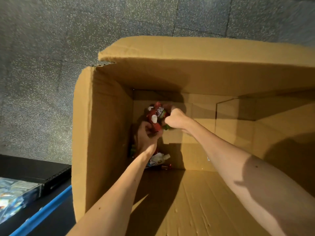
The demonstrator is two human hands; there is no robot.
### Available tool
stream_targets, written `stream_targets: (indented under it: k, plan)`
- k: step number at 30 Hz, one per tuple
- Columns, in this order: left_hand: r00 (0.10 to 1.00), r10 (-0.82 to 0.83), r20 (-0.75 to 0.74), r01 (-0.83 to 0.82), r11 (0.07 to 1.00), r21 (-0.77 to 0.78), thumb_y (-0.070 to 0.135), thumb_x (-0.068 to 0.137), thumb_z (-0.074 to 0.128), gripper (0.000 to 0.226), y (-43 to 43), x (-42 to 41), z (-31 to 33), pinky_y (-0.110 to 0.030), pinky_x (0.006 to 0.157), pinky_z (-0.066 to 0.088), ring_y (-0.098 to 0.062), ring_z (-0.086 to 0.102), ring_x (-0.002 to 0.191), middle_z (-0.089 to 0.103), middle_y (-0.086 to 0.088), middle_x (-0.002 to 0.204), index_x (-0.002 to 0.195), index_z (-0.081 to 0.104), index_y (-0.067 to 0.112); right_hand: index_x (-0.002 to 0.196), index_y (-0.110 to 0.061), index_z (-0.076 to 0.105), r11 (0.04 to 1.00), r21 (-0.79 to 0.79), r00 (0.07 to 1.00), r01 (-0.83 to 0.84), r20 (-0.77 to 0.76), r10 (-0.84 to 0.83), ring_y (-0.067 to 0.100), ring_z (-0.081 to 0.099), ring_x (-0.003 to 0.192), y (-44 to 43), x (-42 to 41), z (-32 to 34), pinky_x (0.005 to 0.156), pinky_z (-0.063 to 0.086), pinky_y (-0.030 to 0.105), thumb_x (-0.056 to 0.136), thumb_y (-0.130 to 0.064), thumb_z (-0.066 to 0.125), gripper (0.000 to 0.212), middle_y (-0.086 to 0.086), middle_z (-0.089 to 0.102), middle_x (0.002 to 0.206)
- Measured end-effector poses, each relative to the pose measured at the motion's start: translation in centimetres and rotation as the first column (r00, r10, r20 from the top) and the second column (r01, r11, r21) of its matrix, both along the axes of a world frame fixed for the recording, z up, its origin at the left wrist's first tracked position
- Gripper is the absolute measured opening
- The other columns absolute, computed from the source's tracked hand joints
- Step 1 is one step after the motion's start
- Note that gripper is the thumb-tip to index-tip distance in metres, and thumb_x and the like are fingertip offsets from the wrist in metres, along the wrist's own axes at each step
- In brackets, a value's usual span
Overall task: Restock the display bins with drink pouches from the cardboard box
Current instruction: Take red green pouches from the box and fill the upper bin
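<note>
while both bare arms reach down into the deep cardboard box [102, 133], the two hands meet near its bottom, close to the left wall. the left hand [146, 135] has its fingers curled round the lower end of a bunch of red drink pouches [156, 114] – a white cap shows just above its knuckles. the right hand [173, 119] is closed in a fist against the right side of the same bunch, gripping it, with a bit of green packaging peeking out beneath the fist. the bunch sits between the two hands, above the left and to the left of the right, and touches both. whether it is lifted off the box bottom or resting on it i cannot tell.

a white pouch [158, 159] with a spout lies loose on the box bottom, just beside the left wrist on its near side, partly hidden by the forearm. more red and green packaging shows in shadow along the left wall, under the left hand.

outside the box a grey speckled floor [42, 74] spreads out – at the lower left stand a black shelf [34, 169], a blue strip [51, 206] and some shiny packets [13, 195], well apart from the hands.
</note>
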State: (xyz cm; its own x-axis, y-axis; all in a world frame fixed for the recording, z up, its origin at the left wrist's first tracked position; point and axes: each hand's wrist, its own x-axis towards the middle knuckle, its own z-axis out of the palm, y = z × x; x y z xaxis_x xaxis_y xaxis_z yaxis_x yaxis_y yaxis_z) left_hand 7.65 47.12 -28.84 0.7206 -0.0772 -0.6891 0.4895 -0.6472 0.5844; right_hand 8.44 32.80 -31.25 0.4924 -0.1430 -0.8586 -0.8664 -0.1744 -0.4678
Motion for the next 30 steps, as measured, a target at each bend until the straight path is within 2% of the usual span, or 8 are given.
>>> stream_targets:
  k: [5, 8, 12, 15, 17, 22, 25, 30]
  plan:
    - [0.918, -0.143, -0.369, 0.014, 0.944, -0.330, 0.014, 0.097, 0.060, 0.031, -0.4, -1.0, 2.1, -0.015, 0.087, 0.045, -0.016, 0.060, 0.107, 0.064, -0.001, 0.118, 0.126, 0.056, 0.006, 0.147, -0.019, 0.028, 0.917, 0.297, 0.959, 0.266, -0.175, -0.222, 0.027, 0.052, 0.127, -1.9, -4.0, 1.4, 0.106, 0.044, 0.049, 0.054, -0.046, 0.088, 0.114, 0.009, 0.042, 0.147]
    - [0.940, -0.269, -0.210, 0.197, 0.930, -0.311, 0.017, 0.085, 0.076, 0.021, 0.5, 0.0, 2.2, -0.019, 0.069, 0.054, -0.015, 0.067, 0.088, 0.070, 0.002, 0.097, 0.102, 0.063, 0.016, 0.140, -0.021, 0.038, 0.896, 0.331, 0.951, 0.295, -0.187, -0.244, 0.021, 0.060, 0.115, -1.8, -5.9, 2.1, 0.098, 0.052, 0.044, 0.065, -0.055, 0.085, 0.095, 0.005, 0.053, 0.137]
    - [0.817, -0.431, -0.384, 0.261, 0.869, -0.421, -0.002, 0.087, 0.067, 0.042, 2.1, 1.6, 2.3, -0.031, 0.082, 0.054, -0.013, 0.069, 0.100, 0.069, 0.008, 0.115, 0.113, 0.062, 0.030, 0.144, -0.021, 0.033, 0.922, 0.224, 0.946, 0.317, -0.148, -0.289, 0.016, 0.062, 0.107, -1.7, -7.1, 1.8, 0.084, 0.058, 0.037, 0.074, -0.030, 0.084, 0.088, 0.003, 0.059, 0.126]
    - [0.924, -0.208, -0.322, 0.133, 0.962, -0.240, -0.020, 0.083, 0.055, 0.042, 2.1, 1.9, 0.8, -0.020, 0.068, 0.053, -0.021, 0.068, 0.099, 0.070, -0.001, 0.109, 0.105, 0.064, 0.015, 0.136, -0.014, 0.040, 0.872, 0.251, 0.904, 0.420, -0.193, -0.380, 0.020, 0.064, 0.104, -2.5, -8.3, 1.6, 0.080, 0.060, 0.038, 0.084, -0.011, 0.074, 0.063, 0.010, 0.060, 0.124]
    - [0.942, -0.300, -0.152, 0.310, 0.949, 0.050, -0.021, 0.081, 0.054, 0.042, 2.3, 1.7, -1.1, -0.019, 0.071, 0.052, -0.025, 0.063, 0.110, 0.065, -0.003, 0.107, 0.099, 0.062, 0.016, 0.130, -0.014, 0.043, 0.857, 0.261, 0.893, 0.444, -0.210, -0.399, 0.023, 0.064, 0.106, -2.8, -9.1, 1.3, 0.086, 0.059, 0.042, 0.085, -0.009, 0.073, 0.055, 0.012, 0.061, 0.121]
    - [0.439, -0.782, -0.443, 0.898, 0.383, 0.214, 0.034, 0.072, 0.084, 0.084, 4.2, -0.2, -2.3, -0.050, 0.104, 0.042, -0.028, 0.039, 0.132, 0.041, -0.004, 0.144, 0.142, 0.039, 0.028, 0.126, -0.016, 0.048, 0.845, 0.262, 0.883, 0.466, -0.196, -0.426, 0.020, 0.064, 0.107, -3.8, -10.8, 0.7, 0.081, 0.060, 0.038, 0.085, -0.008, 0.074, 0.050, 0.009, 0.063, 0.119]
    - [0.151, -0.892, -0.426, 0.907, -0.046, 0.419, 0.059, 0.065, 0.081, 0.110, 3.8, -1.5, -2.6, -0.052, 0.112, 0.027, -0.029, 0.032, 0.138, 0.035, -0.007, 0.150, 0.150, 0.021, 0.024, 0.127, -0.016, 0.048, 0.833, 0.260, 0.871, 0.489, -0.199, -0.449, 0.020, 0.064, 0.107, -4.3, -11.1, 0.5, 0.076, 0.061, 0.035, 0.084, -0.010, 0.076, 0.052, 0.009, 0.063, 0.120]
    - [0.013, -0.949, -0.315, 0.835, -0.163, 0.525, 0.062, 0.079, 0.068, 0.075, 4.2, -2.1, -4.2, -0.043, 0.104, 0.035, -0.026, 0.039, 0.128, 0.042, -0.009, 0.140, 0.136, 0.045, 0.020, 0.128, -0.016, 0.048, 0.836, 0.268, 0.878, 0.478, -0.168, -0.448, 0.021, 0.063, 0.109, -4.8, -11.0, 0.6, 0.085, 0.060, 0.040, 0.085, -0.010, 0.074, 0.051, 0.007, 0.062, 0.121]
